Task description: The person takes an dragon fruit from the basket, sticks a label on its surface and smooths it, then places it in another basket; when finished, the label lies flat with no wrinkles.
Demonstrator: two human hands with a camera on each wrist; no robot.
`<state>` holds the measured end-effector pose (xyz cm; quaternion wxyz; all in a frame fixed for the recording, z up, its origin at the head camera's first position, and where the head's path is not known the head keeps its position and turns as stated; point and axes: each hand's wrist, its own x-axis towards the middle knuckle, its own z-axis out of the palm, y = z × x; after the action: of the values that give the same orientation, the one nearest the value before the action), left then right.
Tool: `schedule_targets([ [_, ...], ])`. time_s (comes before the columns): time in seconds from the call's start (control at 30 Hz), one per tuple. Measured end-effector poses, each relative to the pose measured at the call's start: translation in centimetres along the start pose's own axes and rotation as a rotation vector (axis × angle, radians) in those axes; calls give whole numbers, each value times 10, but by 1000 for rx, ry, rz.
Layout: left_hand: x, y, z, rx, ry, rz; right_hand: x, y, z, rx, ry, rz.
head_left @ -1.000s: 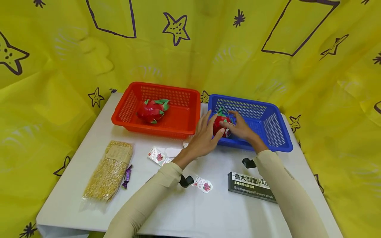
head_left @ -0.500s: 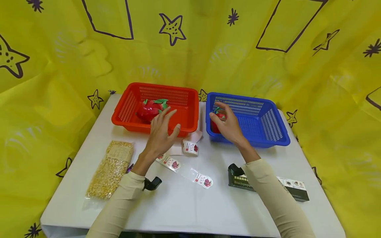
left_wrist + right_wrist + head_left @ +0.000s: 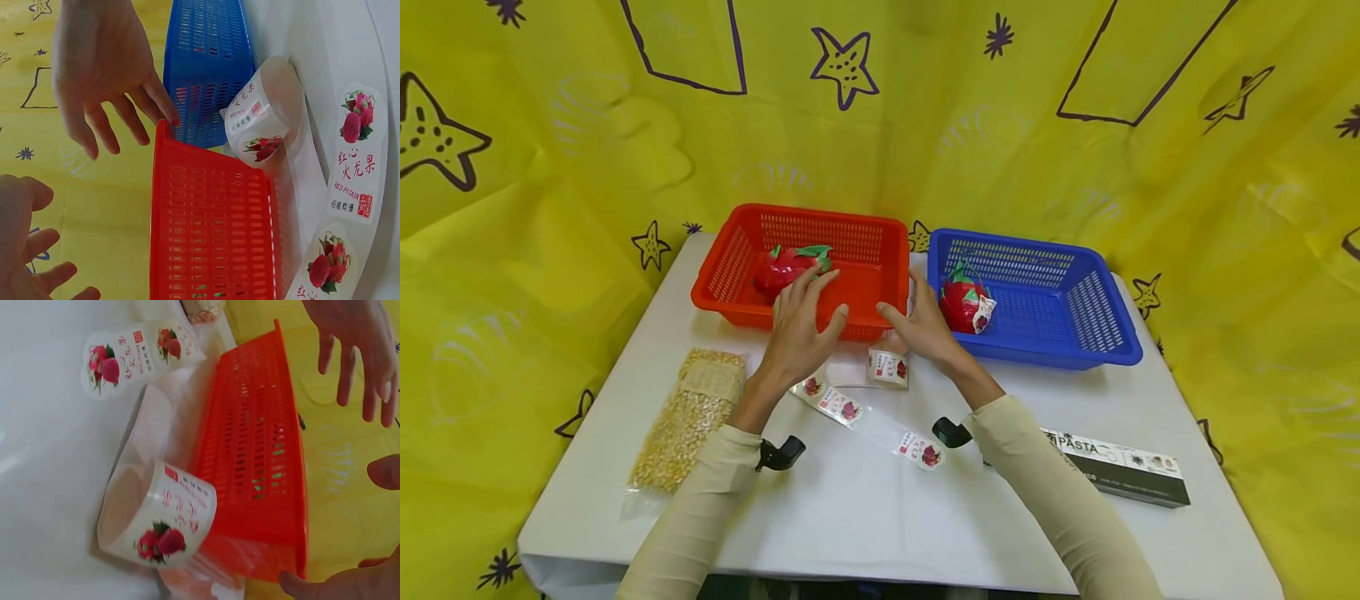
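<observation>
A red dragon fruit point(image 3: 781, 268) with green leaf tips lies in the red basket point(image 3: 718, 315). Over that basket's front rim my left hand point(image 3: 800, 333) hovers, fingers spread and holding nothing. My right hand point(image 3: 927, 327) is at the basket's right front corner, its fingers relaxed, with nothing in its grasp. In the blue basket point(image 3: 1037, 354), a second dragon fruit point(image 3: 961, 302) carries a white label point(image 3: 984, 313). A roll of pitaya stickers point(image 3: 256, 119) stands on its edge before the red basket, its printed strip point(image 3: 356, 150) unrolled across the table.
A bag of corn kernels point(image 3: 688, 417) lies at the left of the white table point(image 3: 850, 533). At the right is a black-and-white pasta box point(image 3: 1131, 471), partly covered by my right sleeve. A yellow curtain point(image 3: 925, 125) hangs behind the baskets.
My hands have left the dragon fruit in the blue basket. The left hand moved left to the red basket, and the right followed to that basket's right corner.
</observation>
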<state>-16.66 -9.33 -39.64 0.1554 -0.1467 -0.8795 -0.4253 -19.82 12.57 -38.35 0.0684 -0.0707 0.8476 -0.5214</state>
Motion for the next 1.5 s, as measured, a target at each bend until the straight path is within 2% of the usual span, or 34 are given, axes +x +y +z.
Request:
schedule_targets([
  [0.13, 5, -5, -7, -18, 9, -38, 16, 0, 17, 1, 98, 60],
  [0.33, 18, -20, -29, -49, 58, -80, 44, 8, 36, 40, 248, 97],
  [0.47, 33, -32, -44, -48, 20, -67, 59, 20, 40, 66, 270, 77],
  [0.6, 57, -40, -60, -10, -100, -58, 64, 30, 39, 104, 240, 42],
  [0.77, 97, -44, -80, 62, -361, -114, 65, 34, 37, 146, 218, 6],
  [0.87, 120, -50, -82, 111, -519, -155, 66, 34, 37, 137, 223, 2],
  [0.97, 133, -60, -77, 170, -624, -177, 67, 35, 40, 108, 228, 9],
  [1.03, 137, -67, -74, 201, -664, -190, 67, 36, 42, 94, 227, 17],
  [1.13, 140, -77, -71, 182, -696, -218, 66, 35, 44, 84, 213, 38],
  [1.3, 147, -81, -66, 115, -739, -231, 64, 35, 43, 54, 214, 60],
  [1.4, 155, -83, -60, 125, -772, -225, 64, 35, 41, 53, 224, 57],
  [1.5, 161, -89, -52, 151, -816, -247, 64, 35, 41, 57, 223, 46],
])
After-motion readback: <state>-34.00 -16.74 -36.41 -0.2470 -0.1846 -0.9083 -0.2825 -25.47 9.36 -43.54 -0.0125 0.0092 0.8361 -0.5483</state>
